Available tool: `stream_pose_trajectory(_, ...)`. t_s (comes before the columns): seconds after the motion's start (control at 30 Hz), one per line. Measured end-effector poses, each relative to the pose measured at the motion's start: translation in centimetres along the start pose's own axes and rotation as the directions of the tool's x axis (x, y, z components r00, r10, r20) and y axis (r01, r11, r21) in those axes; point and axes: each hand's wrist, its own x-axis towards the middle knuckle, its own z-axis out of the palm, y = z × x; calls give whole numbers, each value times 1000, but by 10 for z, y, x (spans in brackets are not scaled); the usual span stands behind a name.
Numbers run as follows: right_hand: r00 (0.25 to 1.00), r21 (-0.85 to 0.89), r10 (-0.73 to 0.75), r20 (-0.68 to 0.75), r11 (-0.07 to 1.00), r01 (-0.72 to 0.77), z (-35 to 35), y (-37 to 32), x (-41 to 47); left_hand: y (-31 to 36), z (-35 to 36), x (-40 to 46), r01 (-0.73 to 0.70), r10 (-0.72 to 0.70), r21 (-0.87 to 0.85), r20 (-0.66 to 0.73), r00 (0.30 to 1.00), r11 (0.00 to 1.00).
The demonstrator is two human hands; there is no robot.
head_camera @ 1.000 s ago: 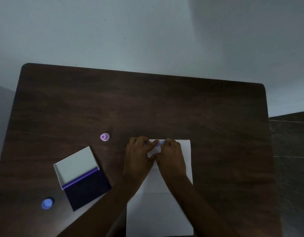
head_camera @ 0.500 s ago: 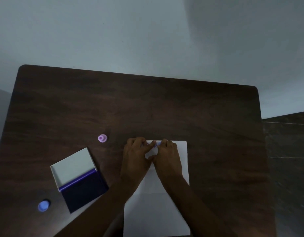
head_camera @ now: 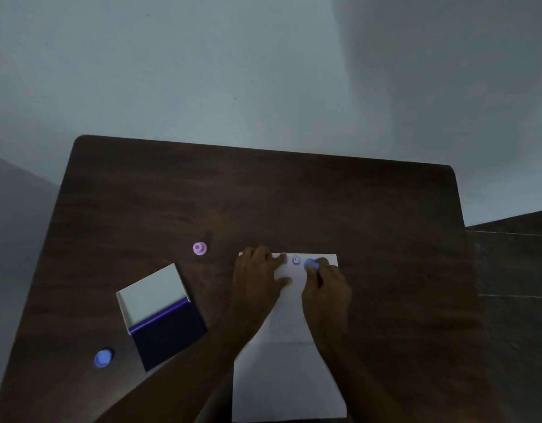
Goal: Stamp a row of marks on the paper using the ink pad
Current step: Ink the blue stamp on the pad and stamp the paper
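Right hand (head_camera: 326, 285): closed around a small blue stamp (head_camera: 311, 264), pinched at the fingertips and set down on the far edge of the paper (head_camera: 289, 377), toward its right corner. Contact between stamp face and sheet not discernible under the fingers.

Left hand (head_camera: 256, 280): flat on the sheet, palm down, fingers spread, gripping nothing; pressed over the far left part of the paper, index fingertip beside the row of marks.

Stamped marks: one round smiley print (head_camera: 296, 260) clear between the two hands, just left of the stamp; a second print (head_camera: 284, 259) partly covered by the left index finger. Both along the far edge.

Paper: white, lying on a dark wooden table (head_camera: 355, 215), near end running off the bottom of the view, a crease across the middle.

Ink pad (head_camera: 167, 331): open, left of the paper and well apart from it, dark blue pad toward the near side, pale lid (head_camera: 152, 293) hinged back on the far side.

Pink stamp (head_camera: 199, 248): standing on the table, beyond the ink pad, left of the left hand. Blue cap (head_camera: 103, 357): on the table, near left of the ink pad.
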Motion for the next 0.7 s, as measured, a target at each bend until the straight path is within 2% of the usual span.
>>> stream_pose_trajectory(0.1,990,115,136,42,983,-140,-6,1,2,3,1,-2,1,-1,33,-12,1000,999)
stream_pose_trajectory(0.2,980,150,179,91,970,-191,-10,2,3,9,0,-4,3,-2,25,-38,999,1000)
stream_pose_trajectory(0.27,935,193,314,164,919,-343,-11,2,6,13,-3,-6,7,-6,5,-28,1000,1000)
stream_pose_trajectory(0.3,875,229,428,226,850,-475,-10,1,11,13,-5,-8,8,-9,-5,-26,1000,1000)
stream_pose_trajectory(0.37,683,293,625,378,619,-729,-12,-4,18,10,-11,-10,4,-5,-39,-19,1000,999)
stream_pose_trajectory(0.4,608,327,661,440,513,-794,-13,-8,20,8,-15,-12,3,-4,-57,-6,1000,998)
stream_pose_trajectory(0.43,575,365,665,477,445,-818,-15,-12,19,6,-19,-14,1,-1,-86,0,1000,996)
stream_pose_trajectory(0.47,575,415,651,496,404,-815,-17,-16,17,4,-23,-17,-3,1,-143,-12,1000,990)
stream_pose_trajectory(0.57,656,560,550,517,362,-745,-24,-28,2,5,-39,-30,29,-53,-390,-52,997,920)
stream_pose_trajectory(0.7,714,654,418,561,305,-692,-34,-47,-14,9,-66,-48,-38,5,-480,-70,998,877)
